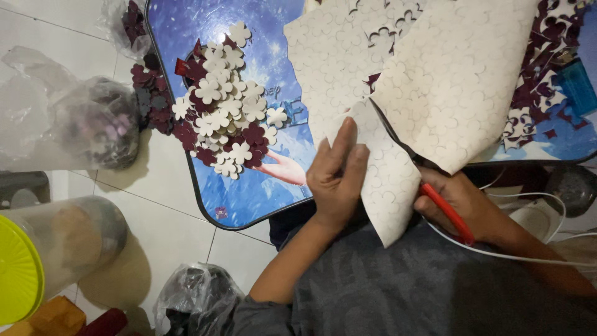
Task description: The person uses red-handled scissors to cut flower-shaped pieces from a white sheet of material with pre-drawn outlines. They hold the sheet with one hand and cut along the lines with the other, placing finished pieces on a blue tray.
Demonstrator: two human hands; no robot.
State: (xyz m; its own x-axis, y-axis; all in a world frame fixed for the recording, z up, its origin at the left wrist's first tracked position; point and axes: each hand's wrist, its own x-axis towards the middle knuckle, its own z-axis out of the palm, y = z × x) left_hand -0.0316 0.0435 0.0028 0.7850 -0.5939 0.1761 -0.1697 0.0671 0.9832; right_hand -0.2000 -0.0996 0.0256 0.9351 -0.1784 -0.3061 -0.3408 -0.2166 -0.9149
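Observation:
My left hand presses flat on a large white sheet die-cut with flower outlines, holding its lower flap. My right hand grips red-handled scissors whose dark blades run up into a cut in the sheet. The sheet drapes over a small blue picture-printed table. A heap of white and maroon flower cut-outs lies on the table's left part, apart from both hands.
Maroon scraps pile at the table's right. On the tiled floor stand clear plastic bags, a jar with a yellow-green lid and a dark bag. A white cable crosses my lap.

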